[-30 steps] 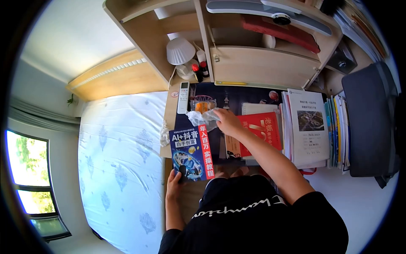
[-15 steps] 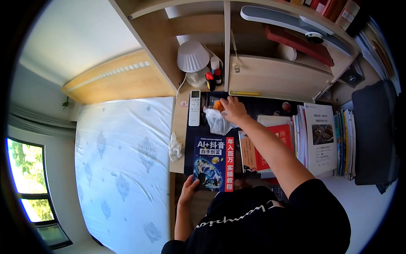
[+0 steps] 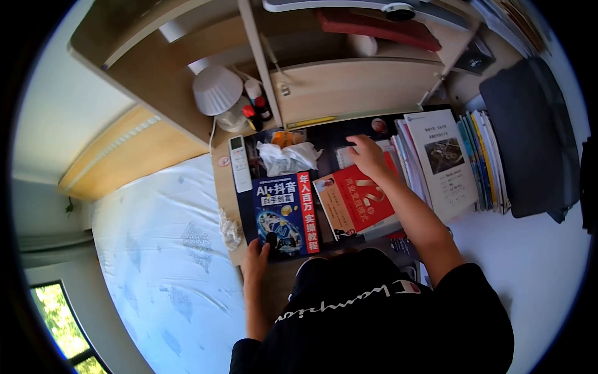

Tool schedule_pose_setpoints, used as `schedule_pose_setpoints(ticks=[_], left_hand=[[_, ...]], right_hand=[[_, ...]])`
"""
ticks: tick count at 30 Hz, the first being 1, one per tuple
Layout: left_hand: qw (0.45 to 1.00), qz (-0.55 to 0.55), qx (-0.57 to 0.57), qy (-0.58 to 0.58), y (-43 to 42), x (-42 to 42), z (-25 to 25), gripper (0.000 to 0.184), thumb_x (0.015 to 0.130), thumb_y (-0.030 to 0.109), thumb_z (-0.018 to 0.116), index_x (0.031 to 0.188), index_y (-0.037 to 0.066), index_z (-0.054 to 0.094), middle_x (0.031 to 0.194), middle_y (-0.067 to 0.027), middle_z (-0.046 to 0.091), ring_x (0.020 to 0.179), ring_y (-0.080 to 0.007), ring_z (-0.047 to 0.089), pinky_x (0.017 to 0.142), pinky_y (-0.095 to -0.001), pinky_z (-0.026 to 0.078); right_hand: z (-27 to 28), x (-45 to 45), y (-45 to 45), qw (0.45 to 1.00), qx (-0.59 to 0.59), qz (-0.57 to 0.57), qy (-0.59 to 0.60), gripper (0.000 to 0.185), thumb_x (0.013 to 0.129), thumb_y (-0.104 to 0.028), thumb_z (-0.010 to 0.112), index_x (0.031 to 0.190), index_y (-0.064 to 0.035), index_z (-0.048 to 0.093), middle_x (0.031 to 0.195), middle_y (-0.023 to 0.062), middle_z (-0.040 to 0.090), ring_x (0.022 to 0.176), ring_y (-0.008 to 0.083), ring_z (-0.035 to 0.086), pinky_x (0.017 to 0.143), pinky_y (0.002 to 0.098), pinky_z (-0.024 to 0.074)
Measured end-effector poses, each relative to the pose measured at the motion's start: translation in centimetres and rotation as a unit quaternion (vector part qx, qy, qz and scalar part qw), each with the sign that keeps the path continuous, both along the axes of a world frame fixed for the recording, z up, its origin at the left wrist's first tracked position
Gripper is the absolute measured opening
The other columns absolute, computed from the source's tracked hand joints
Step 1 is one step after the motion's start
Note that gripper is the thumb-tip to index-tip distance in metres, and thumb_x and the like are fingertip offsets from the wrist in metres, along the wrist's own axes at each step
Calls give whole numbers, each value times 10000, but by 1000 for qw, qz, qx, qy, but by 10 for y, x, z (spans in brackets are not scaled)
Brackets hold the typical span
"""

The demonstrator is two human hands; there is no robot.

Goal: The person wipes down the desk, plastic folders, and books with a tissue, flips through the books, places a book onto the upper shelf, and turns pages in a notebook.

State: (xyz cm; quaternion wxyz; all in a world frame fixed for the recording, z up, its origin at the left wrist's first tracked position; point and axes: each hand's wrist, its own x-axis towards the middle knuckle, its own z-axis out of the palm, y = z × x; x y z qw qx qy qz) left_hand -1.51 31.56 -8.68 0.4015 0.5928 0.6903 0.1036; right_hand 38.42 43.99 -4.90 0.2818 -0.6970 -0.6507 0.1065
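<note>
A dark blue book (image 3: 279, 218) with a red strip down its right side lies cover up near the desk's front edge. At its lower left corner is my left hand (image 3: 254, 260), thumb against the cover and fingers along the edge, closed on it. My right hand (image 3: 369, 156) hovers over the upper part of a red and cream book (image 3: 361, 202), fingers apart and nothing in them. Behind the blue book rests a crumpled white plastic bag (image 3: 288, 157), with an orange packet (image 3: 286, 138) just beyond it. The white remote control (image 3: 240, 163) is to their left.
Upright books and papers (image 3: 445, 165) line the desk's right side, beside a dark bag (image 3: 529, 137). A white lamp (image 3: 218, 92) and small bottles stand at the back left. Crumpled white plastic (image 3: 229, 229) sits at the left edge, beside the mattress (image 3: 156, 249).
My right hand has let go of the white bag and moved right, over the red book. The blue book has slid farther onto the desk with my left hand. The view has shifted right.
</note>
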Motion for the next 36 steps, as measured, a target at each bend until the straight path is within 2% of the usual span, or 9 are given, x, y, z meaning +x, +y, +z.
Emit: schedule_pose_setpoints(ticks=[4,12,18,20,22,26,28,33,36], left_hand=[[970,-43,173,163,28,33,60,424,782,245,648,1119,3,559,1044,-180,575,977,-333,557,832,-396,447],[912,-317,255,-40,110,186,41,423,810,267,606,1130,0,538,1089,-190,570,1048,-358,524,888,-391,432],[890,-392,115,201,131,250,33,760,696,460,692,1255,52,379,1115,-199,567,1028,-357,559,813,-461,480],[899,-381,67,206,134,252,30,716,665,511,704,1184,75,472,1090,-172,591,982,-335,589,815,-441,484],[856,-476,5,201,138,251,52,568,693,495,690,1074,92,568,1023,-139,625,947,-278,609,778,-405,492],[901,-423,-98,2,140,231,34,451,750,427,645,1040,84,601,918,-134,647,865,-261,624,722,-365,488],[914,-385,-96,-88,139,229,66,445,767,403,630,1067,77,591,903,-144,647,846,-271,625,711,-359,483],[944,-298,131,-50,116,202,182,428,785,363,628,1082,59,578,922,-171,640,876,-303,620,776,-362,468],[956,-191,187,-119,102,183,242,372,781,255,660,1073,46,565,896,-144,644,818,-249,627,735,-312,472]], right_hand=[[-5,29,-61,991,-72,-95,62,255,787,-153,599,1020,-49,596,978,158,601,921,327,573,800,394,463],[-31,29,-130,989,-77,-83,99,472,738,-139,629,1162,10,483,1089,216,538,1010,368,519,881,413,421],[-19,40,-133,977,-189,10,95,398,730,-228,701,1018,13,567,1030,204,558,936,328,570,810,374,459],[-34,47,-132,954,-215,-13,210,389,750,-240,653,1050,0,592,1110,215,567,980,331,564,838,393,448],[-30,53,-127,978,-174,9,117,423,762,-282,633,1080,-7,586,1059,201,596,975,319,580,834,378,454],[4,68,-111,967,-238,62,73,416,789,-303,617,1097,-26,578,1035,185,610,966,299,593,817,362,461],[37,69,-103,937,-268,21,223,383,812,-279,610,1107,-37,575,1017,178,619,945,286,604,804,347,470],[73,69,-77,937,101,-22,333,369,805,-179,640,1120,-16,542,1034,148,604,936,280,599,785,338,475],[108,70,-59,945,200,-66,249,573,784,-154,668,1280,-35,406,1200,158,504,1133,249,479,922,323,403]])
